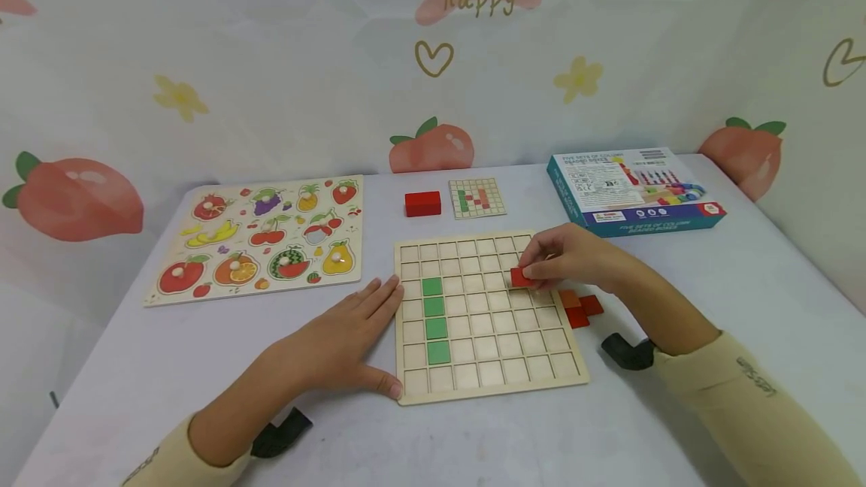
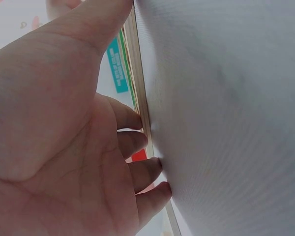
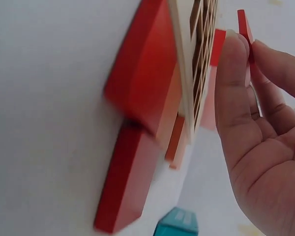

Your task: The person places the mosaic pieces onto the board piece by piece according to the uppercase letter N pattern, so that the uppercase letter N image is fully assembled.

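Observation:
A wooden grid board (image 1: 487, 368) lies on the white table, with a column of several green tiles (image 1: 434, 307) in its squares. My right hand (image 1: 575, 255) pinches a red square tile (image 1: 519, 277) between thumb and fingers, over the right part of the board. The right wrist view shows the same red tile (image 3: 244, 29) held clear of the board. Palm down at the board's left edge, my left hand (image 1: 338, 340) has its fingers spread and touching that edge. By the board's right edge lie several loose red and orange tiles (image 1: 577, 317).
Behind the board are a red block (image 1: 422, 204) and a small pattern card (image 1: 477, 198) printed with coloured squares. A fruit puzzle board (image 1: 240, 249) lies at the left. At the back right is a flat printed box (image 1: 636, 190).

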Demonstrator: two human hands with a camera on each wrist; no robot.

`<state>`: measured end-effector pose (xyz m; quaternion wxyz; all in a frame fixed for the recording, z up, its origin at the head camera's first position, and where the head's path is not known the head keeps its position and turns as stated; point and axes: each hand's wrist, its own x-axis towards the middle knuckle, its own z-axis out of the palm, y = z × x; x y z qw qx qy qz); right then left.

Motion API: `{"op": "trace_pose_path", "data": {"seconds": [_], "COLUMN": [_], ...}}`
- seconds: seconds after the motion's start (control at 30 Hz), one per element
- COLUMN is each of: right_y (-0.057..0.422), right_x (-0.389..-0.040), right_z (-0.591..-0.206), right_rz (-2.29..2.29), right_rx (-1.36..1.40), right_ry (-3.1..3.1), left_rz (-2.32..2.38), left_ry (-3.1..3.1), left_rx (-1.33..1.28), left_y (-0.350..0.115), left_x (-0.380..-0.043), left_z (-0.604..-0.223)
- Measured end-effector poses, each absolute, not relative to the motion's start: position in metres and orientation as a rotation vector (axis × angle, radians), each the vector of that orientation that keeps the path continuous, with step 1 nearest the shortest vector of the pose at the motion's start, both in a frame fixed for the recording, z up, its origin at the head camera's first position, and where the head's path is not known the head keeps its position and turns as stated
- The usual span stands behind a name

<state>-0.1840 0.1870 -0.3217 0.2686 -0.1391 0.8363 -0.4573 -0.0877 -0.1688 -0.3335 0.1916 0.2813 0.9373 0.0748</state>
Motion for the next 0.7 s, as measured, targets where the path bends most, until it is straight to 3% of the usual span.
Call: {"op": "trace_pose_path", "data": {"seconds": [0.7], "right_y": [0.123], "right_x": [-0.182], "right_z": [-0.316], "right_rz": [-1.081], "right_rx": [-0.49], "right_ry": [2.158], "left_rz": [0.209], "left_ry": [2.638], "left_rx": [0.788], "left_y": [-0.168], "left_x": [-0.088], "left_z": [-0.334]}}
